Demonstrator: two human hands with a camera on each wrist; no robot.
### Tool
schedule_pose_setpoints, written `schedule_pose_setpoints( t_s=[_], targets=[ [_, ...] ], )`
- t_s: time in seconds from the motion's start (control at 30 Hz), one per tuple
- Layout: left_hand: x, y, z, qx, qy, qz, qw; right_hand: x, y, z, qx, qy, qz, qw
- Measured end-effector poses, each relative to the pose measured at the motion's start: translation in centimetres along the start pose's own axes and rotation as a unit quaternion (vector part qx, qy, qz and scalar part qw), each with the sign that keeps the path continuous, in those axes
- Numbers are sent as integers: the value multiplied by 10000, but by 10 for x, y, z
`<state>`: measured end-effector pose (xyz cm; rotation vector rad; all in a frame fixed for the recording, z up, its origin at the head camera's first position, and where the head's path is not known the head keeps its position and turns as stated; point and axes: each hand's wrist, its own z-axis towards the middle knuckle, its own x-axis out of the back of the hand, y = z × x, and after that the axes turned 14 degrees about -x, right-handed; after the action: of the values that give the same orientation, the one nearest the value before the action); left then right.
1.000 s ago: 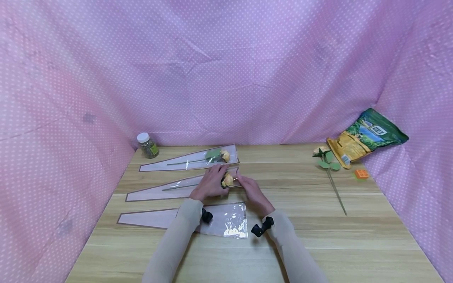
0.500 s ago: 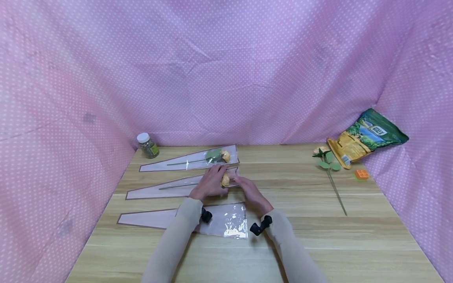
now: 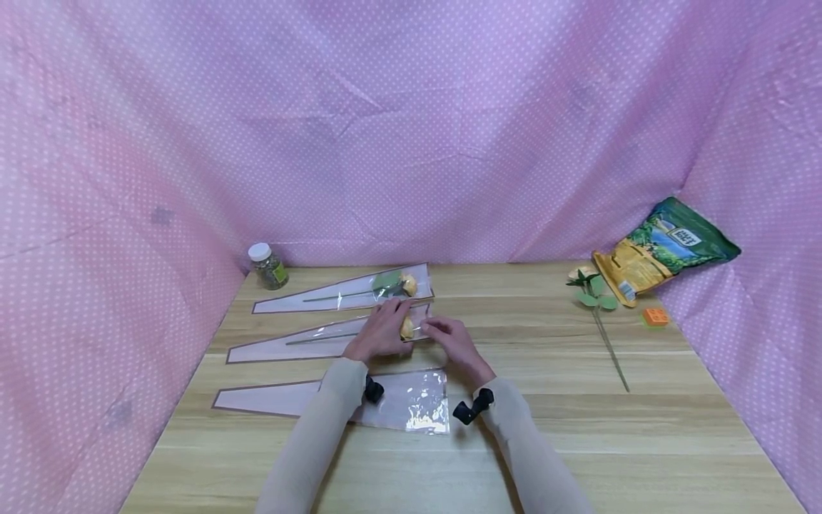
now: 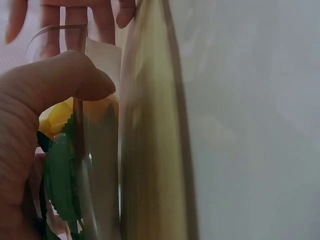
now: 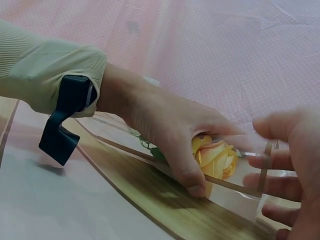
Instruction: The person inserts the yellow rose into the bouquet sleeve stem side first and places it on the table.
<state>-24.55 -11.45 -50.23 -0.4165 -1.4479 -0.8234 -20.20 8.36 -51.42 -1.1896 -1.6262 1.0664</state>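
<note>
A yellow artificial rose lies inside the middle clear flower sleeve, bloom near the sleeve's wide mouth and stem towards the narrow end. My left hand spans that sleeve around the bloom, gripping its edges; the thumb presses the near edge in the left wrist view. Green leaves show below it. At the mouth is my right hand, its thumb and fingers apart, fingers touching or just behind the film; which is unclear. My left hand hides part of the flower.
Behind lies another sleeve with a rose; in front, a flat sleeve partly under my left forearm. To the right are a loose rose, an orange block and a green-yellow bag. A white-capped jar stands back left.
The rose has slid a little left, deeper into the middle sleeve. My right hand has drawn back slightly from the bloom to the sleeve's mouth. My left hand has stayed in place.
</note>
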Motion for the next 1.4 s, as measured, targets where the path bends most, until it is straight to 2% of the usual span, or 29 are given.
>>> schedule_pose_setpoints(
  t_s=[0.17,0.3,0.47,0.57,0.83,1.17,1.4],
  targets=[
    [-1,-3,-2,91,-108,111,9998,1,-4,-4,154,206,143,9996],
    [0,-4,-7,147,-54,-13,9999,3,-12,-13,210,388,89,9990],
    [4,-8,-15,100,-2,-62,9999,7,6,-2,170,891,5,9959],
    [7,-12,-21,72,2,-110,9999,9,11,3,89,1024,-46,9947],
    [10,-17,-34,-4,-205,-71,9998,10,7,2,29,1009,-234,9946],
    [17,-17,-40,190,-385,-250,9988,8,2,6,-110,1080,-350,9935],
    [18,-17,-41,259,-379,-266,9986,11,1,3,11,1018,-510,9935]
  ],
)
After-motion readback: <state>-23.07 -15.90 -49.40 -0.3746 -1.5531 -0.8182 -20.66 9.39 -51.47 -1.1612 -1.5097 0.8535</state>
